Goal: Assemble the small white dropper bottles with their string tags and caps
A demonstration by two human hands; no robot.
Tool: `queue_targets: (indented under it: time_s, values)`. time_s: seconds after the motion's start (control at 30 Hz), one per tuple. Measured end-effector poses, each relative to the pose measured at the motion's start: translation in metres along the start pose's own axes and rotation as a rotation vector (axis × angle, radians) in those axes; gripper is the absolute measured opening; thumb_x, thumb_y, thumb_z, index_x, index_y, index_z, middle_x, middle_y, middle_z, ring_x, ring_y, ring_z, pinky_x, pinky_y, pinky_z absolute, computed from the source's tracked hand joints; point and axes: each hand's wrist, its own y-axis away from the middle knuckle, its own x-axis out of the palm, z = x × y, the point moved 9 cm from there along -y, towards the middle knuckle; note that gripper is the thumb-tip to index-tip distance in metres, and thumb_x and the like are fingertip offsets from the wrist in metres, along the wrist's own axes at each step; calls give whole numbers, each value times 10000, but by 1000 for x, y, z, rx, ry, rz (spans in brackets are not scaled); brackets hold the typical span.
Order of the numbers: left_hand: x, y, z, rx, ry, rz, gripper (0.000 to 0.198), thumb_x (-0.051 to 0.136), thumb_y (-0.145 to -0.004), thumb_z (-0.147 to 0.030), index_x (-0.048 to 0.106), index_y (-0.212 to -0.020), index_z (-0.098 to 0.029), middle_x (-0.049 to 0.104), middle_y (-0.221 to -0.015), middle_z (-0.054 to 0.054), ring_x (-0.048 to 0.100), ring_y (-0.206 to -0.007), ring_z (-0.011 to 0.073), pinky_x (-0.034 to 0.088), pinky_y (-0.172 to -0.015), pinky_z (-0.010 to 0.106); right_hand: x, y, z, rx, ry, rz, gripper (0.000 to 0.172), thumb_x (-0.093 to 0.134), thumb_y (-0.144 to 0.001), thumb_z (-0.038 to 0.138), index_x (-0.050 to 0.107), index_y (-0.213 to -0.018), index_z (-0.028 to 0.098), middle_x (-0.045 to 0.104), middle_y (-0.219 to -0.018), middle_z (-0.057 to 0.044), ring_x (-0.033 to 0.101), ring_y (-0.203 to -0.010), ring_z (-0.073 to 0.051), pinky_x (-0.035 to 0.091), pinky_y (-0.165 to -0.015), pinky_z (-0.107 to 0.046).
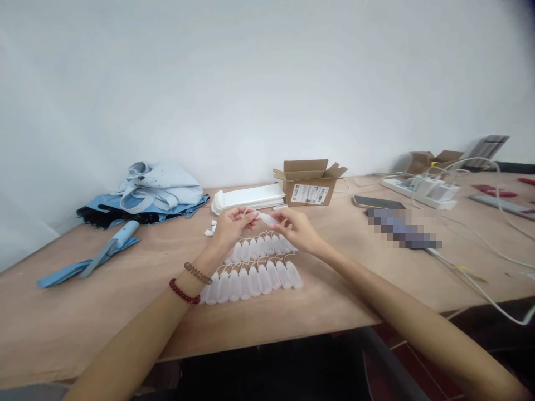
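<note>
Above the table, my right hand (296,227) pinches a small translucent white pouch-like piece (268,219) between thumb and fingers. My left hand (233,224) is closed at the other end of the same piece, its fingertips on a thin white cord (246,213). Below my hands lie two rows of similar translucent pieces with cords, a front row (253,279) and a back row (261,246) partly hidden by my hands. Two beaded bracelets circle my left wrist. Small white bits (211,228) rest just left of my left hand.
Behind my hands stand an open cardboard box (310,192) and a flat white packet (251,196). To the left are a light blue bag (167,186) and a folded blue umbrella (104,250). A phone (378,202), a power strip (418,192) and loose white cables lie right.
</note>
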Motion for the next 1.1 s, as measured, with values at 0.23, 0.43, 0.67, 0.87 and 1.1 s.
queue_targets:
  time_s: [0.23,0.43,0.67,0.87,1.1]
  values:
    - [4,8,-2,-5,-76,34,248,748,-679,-311,643,-795,-119,654,-689,30,560,-575,95,464,-579,230,4,7,10,-58,18,28,162,591,-841,267,636,-947,154,672,-860,-63,592,-767,-167,446,-675,-287]
    - [6,9,-4,4,-147,83,238,716,-713,-344,659,-780,-122,637,-706,24,550,-606,96,463,-580,221,5,9,10,-70,-8,23,164,596,-836,278,633,-944,160,673,-879,-63,597,-792,-167,457,-684,-280]
    - [9,13,-10,36,-257,82,261,682,-733,-383,677,-797,-130,630,-705,31,547,-604,112,458,-564,230,5,9,11,-47,-20,26,162,601,-828,275,639,-938,162,676,-861,-57,601,-784,-169,449,-670,-275]
    - [13,18,-17,112,-365,115,299,675,-735,-391,683,-917,-154,647,-716,23,548,-585,119,456,-563,239,3,9,12,-28,-56,11,143,567,-846,252,625,-946,167,689,-875,-57,615,-787,-168,443,-666,-270]
    - [13,17,-13,137,-425,112,284,642,-756,-382,696,-911,-150,667,-722,39,567,-595,137,465,-552,243,4,13,21,-115,-34,-6,232,518,-863,201,549,-1091,166,683,-939,-71,622,-818,-170,446,-679,-263]
